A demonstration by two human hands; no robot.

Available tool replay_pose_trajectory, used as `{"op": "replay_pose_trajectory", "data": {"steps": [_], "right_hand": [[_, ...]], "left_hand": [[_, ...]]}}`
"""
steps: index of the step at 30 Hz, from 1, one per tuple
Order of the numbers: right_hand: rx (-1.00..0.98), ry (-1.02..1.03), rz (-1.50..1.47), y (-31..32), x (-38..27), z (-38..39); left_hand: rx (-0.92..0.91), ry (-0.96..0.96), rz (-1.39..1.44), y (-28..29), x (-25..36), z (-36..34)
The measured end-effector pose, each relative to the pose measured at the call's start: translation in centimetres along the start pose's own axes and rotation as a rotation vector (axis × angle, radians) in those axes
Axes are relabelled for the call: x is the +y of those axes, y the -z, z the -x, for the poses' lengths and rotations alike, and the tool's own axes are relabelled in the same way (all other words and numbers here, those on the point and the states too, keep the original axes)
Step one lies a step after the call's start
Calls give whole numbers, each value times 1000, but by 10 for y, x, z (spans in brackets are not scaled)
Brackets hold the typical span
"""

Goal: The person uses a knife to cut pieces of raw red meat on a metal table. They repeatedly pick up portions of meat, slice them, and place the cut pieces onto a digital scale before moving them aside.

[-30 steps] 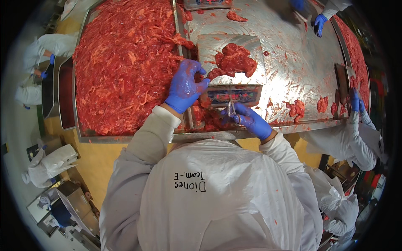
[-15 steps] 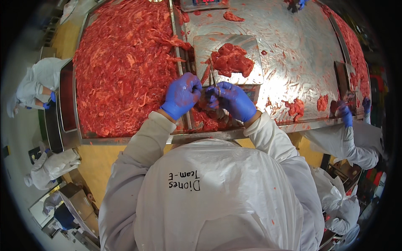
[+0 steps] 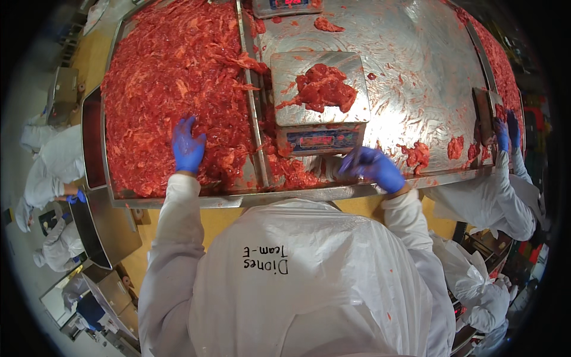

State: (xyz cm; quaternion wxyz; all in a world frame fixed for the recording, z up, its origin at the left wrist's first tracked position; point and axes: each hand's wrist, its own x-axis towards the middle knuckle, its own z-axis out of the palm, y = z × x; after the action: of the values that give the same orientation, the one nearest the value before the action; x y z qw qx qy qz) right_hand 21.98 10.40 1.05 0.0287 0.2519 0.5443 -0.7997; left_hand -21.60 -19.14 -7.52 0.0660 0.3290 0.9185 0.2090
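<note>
My left hand (image 3: 189, 149), in a blue glove, rests at the surface of a large heap of raw red meat pieces (image 3: 166, 89); its fingers are spread. To the right, near the table's front edge, my right hand (image 3: 379, 168) is closed around what looks like scissors (image 3: 357, 156), partly hidden by the fingers and blurred. Between and beyond the hands stands a bench scale (image 3: 321, 140) with a lit red display and a steel platform. A clump of raw meat (image 3: 324, 88) lies on that platform, a thin strip trailing left.
A raised metal divider (image 3: 253, 101) separates the heap from the steel table (image 3: 428, 77). Small meat pieces (image 3: 416, 154) lie right of the scale. Another scale (image 3: 288, 7) stands at the far side. A co-worker's gloved hands (image 3: 507, 128) work at the right end.
My hands have moved apart: the left went left onto the meat heap and spread its fingers; the right moved right and down with the scissors, away from the platform. The scale's display is now uncovered.
</note>
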Motion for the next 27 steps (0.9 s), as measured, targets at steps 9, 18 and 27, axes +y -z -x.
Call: {"op": "replay_pose_trajectory", "data": {"steps": [9,18,27], "right_hand": [[113,212,384,3,-68,-76],[59,57,62,-31,-26,-64],[-77,-71,-170,-48,-24,-40]], "left_hand": [[-204,-621,284,-45,268,-19],[-129,-559,134,-20,235,-9],[-141,-493,126,-25,230,-7]]}}
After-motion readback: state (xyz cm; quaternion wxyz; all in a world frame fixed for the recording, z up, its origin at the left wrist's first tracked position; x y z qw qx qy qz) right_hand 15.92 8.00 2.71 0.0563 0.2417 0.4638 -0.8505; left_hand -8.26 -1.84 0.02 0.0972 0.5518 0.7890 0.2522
